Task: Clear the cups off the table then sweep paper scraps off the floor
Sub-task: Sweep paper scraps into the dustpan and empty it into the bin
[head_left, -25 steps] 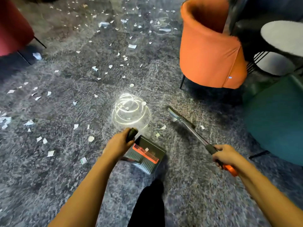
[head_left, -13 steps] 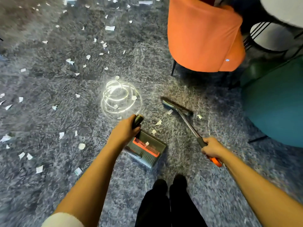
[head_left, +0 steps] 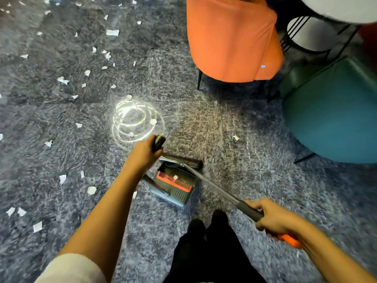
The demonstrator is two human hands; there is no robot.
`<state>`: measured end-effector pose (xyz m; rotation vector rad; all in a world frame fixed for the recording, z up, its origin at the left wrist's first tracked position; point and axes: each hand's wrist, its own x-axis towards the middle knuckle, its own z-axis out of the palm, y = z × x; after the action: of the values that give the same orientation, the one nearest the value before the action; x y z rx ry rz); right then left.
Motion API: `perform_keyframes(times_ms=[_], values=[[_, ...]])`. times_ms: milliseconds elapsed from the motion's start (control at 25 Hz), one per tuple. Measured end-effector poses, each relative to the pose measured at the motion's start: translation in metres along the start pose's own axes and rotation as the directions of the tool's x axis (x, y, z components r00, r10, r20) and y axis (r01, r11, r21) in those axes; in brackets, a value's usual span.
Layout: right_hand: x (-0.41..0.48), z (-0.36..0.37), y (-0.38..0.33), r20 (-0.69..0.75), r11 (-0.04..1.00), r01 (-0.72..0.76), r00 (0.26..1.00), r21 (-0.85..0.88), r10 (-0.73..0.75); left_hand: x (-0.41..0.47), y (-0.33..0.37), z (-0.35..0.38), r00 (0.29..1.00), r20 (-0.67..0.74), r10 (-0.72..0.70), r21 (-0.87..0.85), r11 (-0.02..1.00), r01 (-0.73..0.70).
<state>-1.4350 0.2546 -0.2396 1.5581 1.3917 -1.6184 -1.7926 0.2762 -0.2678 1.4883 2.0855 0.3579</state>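
Observation:
My left hand [head_left: 143, 155] grips the dark upright handle [head_left: 158, 142] of a grey dustpan [head_left: 174, 184] with an orange comb, standing on the carpet. A white scrap [head_left: 175, 177] lies inside the pan. My right hand [head_left: 272, 218] grips the grey and orange handle of a broom [head_left: 216, 188]. The broom's dark head [head_left: 183, 160] lies across the dustpan's mouth. White paper scraps [head_left: 91, 189] are scattered over the grey carpet, mostly to the left and far left, and one scrap [head_left: 235, 137] lies to the right of the pan.
An orange armchair [head_left: 230, 37] stands at the upper right, a teal chair [head_left: 334, 115] at the right edge. A round white table [head_left: 342, 9] on black wire legs is behind them. A bright ring of light [head_left: 134, 121] falls on the carpet. My dark legs [head_left: 206, 246] are at the bottom.
The broom head has been drawn in from the carpet ahead to the dustpan's mouth. The scraps that lay in front of the pan are gone from there. My view has tilted downward.

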Motion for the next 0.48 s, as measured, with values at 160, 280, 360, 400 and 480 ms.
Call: perform_keyframes(times_ms=[160, 280, 360, 400, 480], values=[[-0.029, -0.004, 0.007, 0.039, 0.990, 0.042, 0.998, 0.132, -0.047, -0.005, -0.001, 0.002, 1.000, -0.014, 0.022, 0.011, 1.000, -0.022], [-0.048, -0.013, 0.021, -0.005, 0.978, 0.039, 0.999, 0.205, -0.039, -0.012, -0.001, 0.006, 1.000, -0.020, 0.019, 0.009, 1.000, -0.019], [-0.058, -0.019, 0.029, -0.033, 0.968, 0.040, 0.999, 0.247, -0.033, -0.015, 0.004, 0.009, 1.000, -0.016, 0.026, -0.036, 0.999, -0.026], [-0.062, -0.021, 0.034, -0.049, 0.962, 0.043, 0.998, 0.270, -0.031, -0.015, 0.009, 0.011, 0.999, -0.008, 0.040, -0.049, 0.998, -0.041], [-0.068, -0.026, 0.039, -0.102, 0.950, 0.058, 0.994, 0.307, -0.028, -0.014, 0.019, 0.015, 0.995, 0.025, 0.102, -0.022, 0.995, -0.101]])
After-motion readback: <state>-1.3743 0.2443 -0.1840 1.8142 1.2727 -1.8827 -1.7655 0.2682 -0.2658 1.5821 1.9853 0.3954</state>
